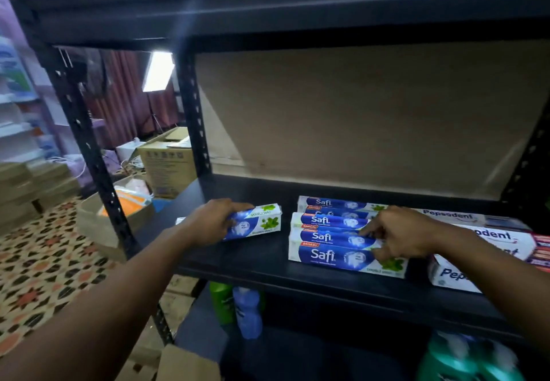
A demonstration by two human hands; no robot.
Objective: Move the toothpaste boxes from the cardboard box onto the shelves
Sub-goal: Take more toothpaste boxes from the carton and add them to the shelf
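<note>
Fingers, left: those of the left hand [208,221] curl over the top of a toothpaste box [262,221], fingertips [238,205] on its far edge, thumb hidden.
Held box: the toothpaste box lies lengthwise on the black shelf [238,258], left of the others and apart from them, with its leaf-printed end pointing right.
Under it: a green bottle [221,300] and a blue bottle [247,312] stand side by side on the lower shelf.
Middle of shelf: the Safi boxes [324,238] lie flat, long sides touching, in a row from the near edge to the far side; the far ones look stacked.
Fingers, right: those of the right hand [398,233] are bent, index tip [367,229] on one box of the row and thumb on the nearest; I cannot tell whether they pinch a box.
Right of shelf: the Pepsodent boxes [491,239] lie flat just beside the row, partly behind the right wrist.
Bottom right: teal bottles [464,357], blurred, at the near edge.
</note>
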